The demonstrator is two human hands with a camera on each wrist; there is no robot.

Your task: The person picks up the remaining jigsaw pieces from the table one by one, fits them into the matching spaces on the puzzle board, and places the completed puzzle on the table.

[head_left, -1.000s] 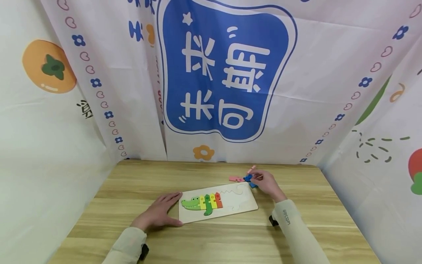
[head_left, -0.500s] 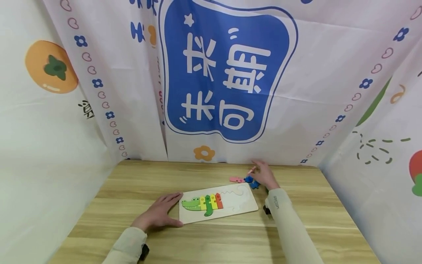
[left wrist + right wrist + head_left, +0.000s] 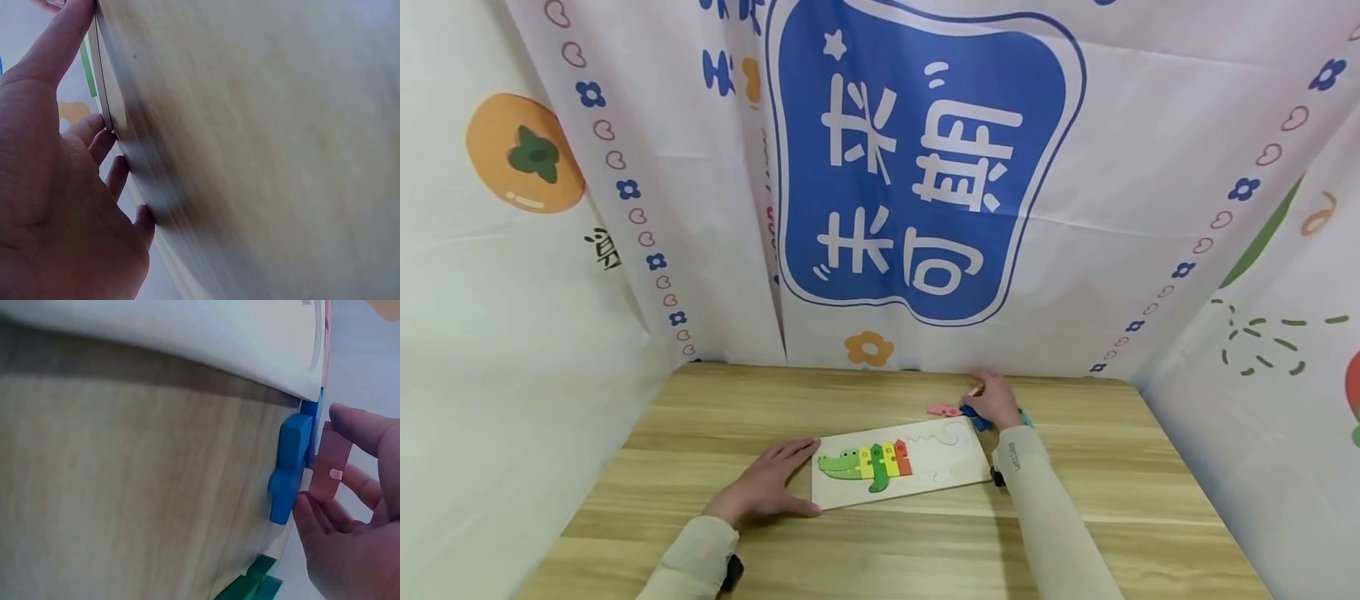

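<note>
A pale wooden puzzle board [image 3: 951, 462] lies on the table, its left part filled by a crocodile [image 3: 841, 467] of green, yellow and red-orange pieces. On the right part only printed outlines show. My left hand [image 3: 763, 485] rests along the board's left edge, thumb and forefinger spread to its corners, the fingers fairly straight. Beyond the board's far right corner, my right hand [image 3: 997, 400] pinches a pink puzzle piece [image 3: 331, 464] between thumb and fingers. Blue puzzle pieces [image 3: 291, 462] lie right beside these fingers. A second pink piece [image 3: 942, 409] sits to their left.
Green pieces [image 3: 249, 586] lie to the right of the blue ones, partly hidden by my right hand in the head view. The wood-grain table [image 3: 880, 550] ends at a printed cloth [image 3: 1037, 350] hanging behind it; more cloth hangs at both sides.
My right hand has gone from the blue pieces to the pink piece behind them and now pinches it. My left hand stays at the board, and the view has shifted slightly.
</note>
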